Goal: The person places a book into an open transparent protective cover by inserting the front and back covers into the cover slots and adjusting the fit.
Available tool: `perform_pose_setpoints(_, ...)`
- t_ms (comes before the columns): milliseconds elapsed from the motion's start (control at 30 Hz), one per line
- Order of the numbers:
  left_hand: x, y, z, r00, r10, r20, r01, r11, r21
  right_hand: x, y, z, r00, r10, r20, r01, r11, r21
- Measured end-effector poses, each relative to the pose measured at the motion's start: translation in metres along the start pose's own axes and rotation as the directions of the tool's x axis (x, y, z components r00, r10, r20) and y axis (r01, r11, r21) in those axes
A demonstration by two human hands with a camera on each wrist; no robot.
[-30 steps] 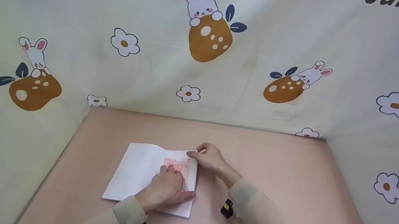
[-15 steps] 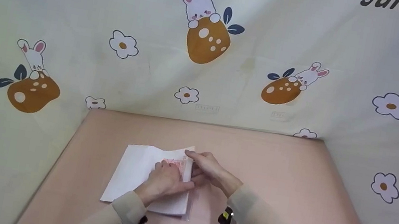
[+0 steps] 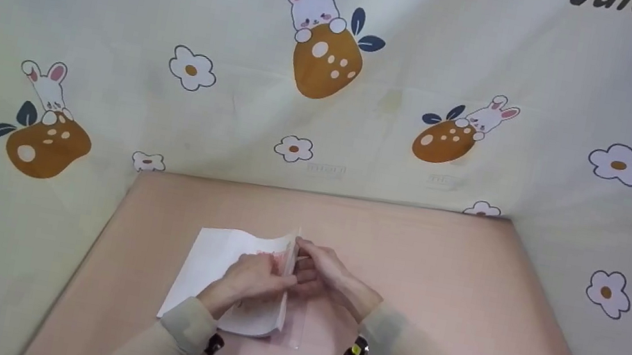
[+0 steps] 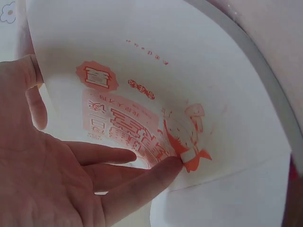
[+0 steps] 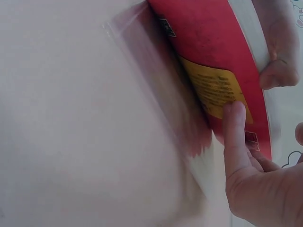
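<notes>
A white-paged book [image 3: 213,263] lies open, its right side lifted and curved upward. Red print, with characters and a cartoon figure, shows on the page [image 4: 213,71] in the left wrist view. My left hand [image 3: 250,276] rests its extended fingers on that page, with the thumb at the raised edge. At the right edge, my right hand [image 3: 331,274] holds the lifted side, thumb near the top corner and fingers behind. From the right wrist view, a finger lies along the red cover [image 5: 203,38] beside its yellow text panel [image 5: 213,87]. A clear plastic cover [image 5: 142,61] spreads beneath.
The book sits on a pinkish table [image 3: 436,270] against a pale printed curtain [image 3: 242,8] with rabbits and flowers. Black devices hang at both wrists, such as the one [image 3: 355,352] under the right sleeve.
The book's right side has been lifted and bent leftward, exposing the clear plastic below. My right hand's fingers have moved behind it, and my left hand has shifted slightly left.
</notes>
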State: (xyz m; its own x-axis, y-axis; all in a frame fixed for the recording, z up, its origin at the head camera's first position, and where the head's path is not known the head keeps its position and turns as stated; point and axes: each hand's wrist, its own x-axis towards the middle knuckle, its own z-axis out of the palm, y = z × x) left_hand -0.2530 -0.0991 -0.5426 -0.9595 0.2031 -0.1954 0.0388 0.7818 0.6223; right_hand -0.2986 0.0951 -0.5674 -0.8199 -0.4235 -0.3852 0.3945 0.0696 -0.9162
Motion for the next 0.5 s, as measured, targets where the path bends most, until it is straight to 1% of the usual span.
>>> perform_pose_setpoints(100, 0.0, -0.002, -0.002, 1.0, -0.011, 0.003, 0.011, 1.0, -0.013, -0.001, 0.005, 0.002, 0.998, 0.041, 0.055, -0.04, 0.999, -0.026)
perform_pose_setpoints(167, 0.0, -0.002, -0.003, 1.0, -0.005, 0.001, 0.005, 1.0, -0.011, -0.001, 0.007, 0.003, 0.994, 0.06, 0.086, -0.056, 0.997, -0.052)
perform_pose_setpoints(267, -0.001, -0.001, -0.005, 1.0, -0.003, 0.006, 0.003, 1.0, -0.022, -0.002, 0.008, 0.002, 0.992, 0.061, 0.107, -0.054, 0.997, -0.059)
perform_pose_setpoints(367, -0.001, -0.002, -0.007, 1.0, -0.014, 0.01, 0.015, 0.999, -0.047, -0.003, 0.009, 0.0, 0.992, 0.037, 0.122, -0.033, 0.999, -0.036)
perform_pose_setpoints(500, -0.003, -0.003, -0.009, 0.999, -0.028, 0.02, 0.029, 0.996, -0.08, -0.003, 0.012, -0.001, 0.99, 0.042, 0.132, -0.039, 0.999, -0.027)
